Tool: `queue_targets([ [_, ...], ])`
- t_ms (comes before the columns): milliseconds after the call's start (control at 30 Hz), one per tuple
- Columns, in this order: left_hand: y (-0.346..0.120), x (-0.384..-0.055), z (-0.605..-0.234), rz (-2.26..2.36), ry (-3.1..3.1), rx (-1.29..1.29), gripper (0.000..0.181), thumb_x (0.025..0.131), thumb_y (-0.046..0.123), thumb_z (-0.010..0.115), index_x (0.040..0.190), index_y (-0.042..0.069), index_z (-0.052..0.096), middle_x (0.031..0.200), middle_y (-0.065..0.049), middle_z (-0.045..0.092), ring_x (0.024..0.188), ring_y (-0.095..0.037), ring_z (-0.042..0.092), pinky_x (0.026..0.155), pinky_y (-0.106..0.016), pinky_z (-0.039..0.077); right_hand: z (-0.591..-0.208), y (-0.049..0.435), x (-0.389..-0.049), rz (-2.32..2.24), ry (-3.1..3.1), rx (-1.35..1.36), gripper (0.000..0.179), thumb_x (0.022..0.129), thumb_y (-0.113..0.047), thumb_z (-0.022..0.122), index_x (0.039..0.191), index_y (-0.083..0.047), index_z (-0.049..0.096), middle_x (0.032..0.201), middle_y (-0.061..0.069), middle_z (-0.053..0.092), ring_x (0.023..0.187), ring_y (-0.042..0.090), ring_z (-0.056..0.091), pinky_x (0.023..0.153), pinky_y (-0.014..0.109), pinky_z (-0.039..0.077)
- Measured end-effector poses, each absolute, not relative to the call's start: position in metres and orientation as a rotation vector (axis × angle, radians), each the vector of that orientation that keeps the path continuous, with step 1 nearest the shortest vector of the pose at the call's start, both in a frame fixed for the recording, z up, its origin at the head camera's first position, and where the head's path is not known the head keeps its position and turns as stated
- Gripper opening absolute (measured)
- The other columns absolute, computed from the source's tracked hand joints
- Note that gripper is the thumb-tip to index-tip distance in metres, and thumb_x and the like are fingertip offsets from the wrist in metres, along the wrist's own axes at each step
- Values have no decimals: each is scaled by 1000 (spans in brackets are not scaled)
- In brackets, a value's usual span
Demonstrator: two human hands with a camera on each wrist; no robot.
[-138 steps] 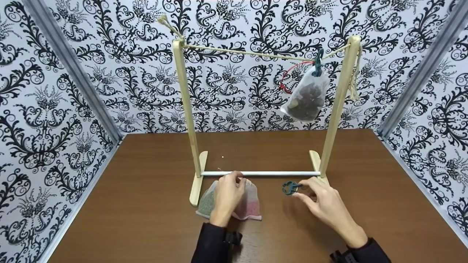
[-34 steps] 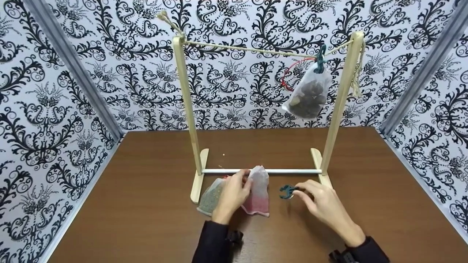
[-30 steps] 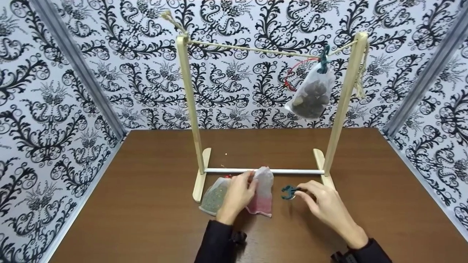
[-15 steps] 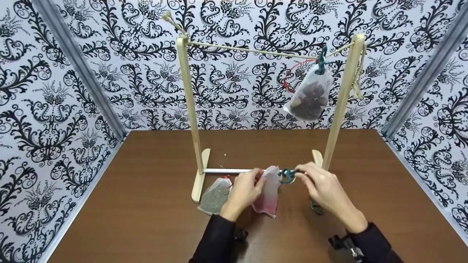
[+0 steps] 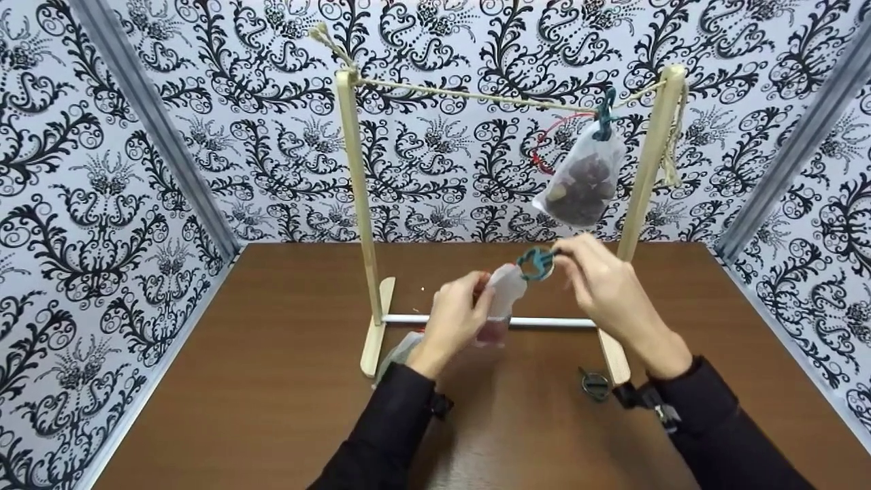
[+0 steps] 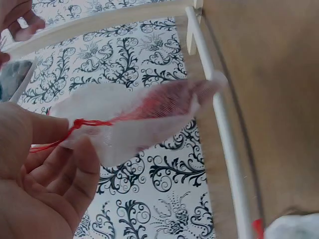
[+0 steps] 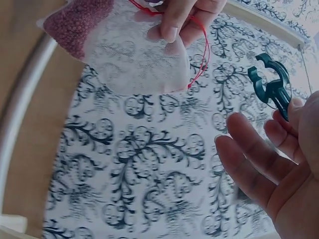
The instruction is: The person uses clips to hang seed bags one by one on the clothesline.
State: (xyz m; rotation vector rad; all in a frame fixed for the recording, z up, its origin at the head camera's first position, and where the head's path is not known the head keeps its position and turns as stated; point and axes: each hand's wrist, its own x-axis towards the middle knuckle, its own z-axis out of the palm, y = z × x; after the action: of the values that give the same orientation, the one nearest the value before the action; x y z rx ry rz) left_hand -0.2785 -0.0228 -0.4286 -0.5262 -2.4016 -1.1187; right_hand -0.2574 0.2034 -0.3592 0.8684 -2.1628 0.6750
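My left hand (image 5: 457, 312) pinches the top of a white mesh drawstring bag (image 5: 507, 289) and holds it up off the table. Small reddish grains (image 7: 77, 27) fill the bag's bottom, and its red drawstring (image 6: 94, 122) trails by my fingers. Between right thumb and fingers, my right hand (image 5: 609, 289) pinches a dark green plastic clip (image 7: 274, 84), its curved jaws toward the bag. In the right wrist view a gap separates clip and bag. A second mesh bag (image 5: 401, 354), largely hidden behind my left forearm, lies on the table.
A wooden stand with a white crossbar (image 5: 551, 322) carries a slack rope (image 5: 469, 96). From its right part hangs a mesh bag (image 5: 582, 187) of dark lumps, gripped by a green clip (image 5: 603, 116). Another clip (image 5: 595, 386) lies by the stand's right foot (image 5: 614, 357).
My left hand has lifted the bag of reddish grains from the table toward the rope. My right hand has risen with its clip, uncovering the clip on the table.
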Motion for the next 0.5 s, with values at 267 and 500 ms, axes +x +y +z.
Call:
queue_targets([
  [267, -22, -293, -396, -1274, -2274, -482, 20, 98, 18, 67, 112, 4, 72, 100, -11, 80, 84, -21, 76, 77, -30, 62, -298, 181, -261, 509, -2059, 934, 14, 101, -10, 59, 108, 1, 63, 96, 12, 67, 69, 14, 59, 61, 20, 54],
  [500, -23, -300, -377, -1289, -2217, -451, 19, 97, 17, 68, 111, 4, 72, 97, -12, 79, 84, -21, 76, 78, -29, 61, -257, 162, -266, 428, -2024, 937, 24, 106, -20, 53, 109, 1, 64, 97, 14, 67, 77, 22, 65, 69, 30, 60],
])
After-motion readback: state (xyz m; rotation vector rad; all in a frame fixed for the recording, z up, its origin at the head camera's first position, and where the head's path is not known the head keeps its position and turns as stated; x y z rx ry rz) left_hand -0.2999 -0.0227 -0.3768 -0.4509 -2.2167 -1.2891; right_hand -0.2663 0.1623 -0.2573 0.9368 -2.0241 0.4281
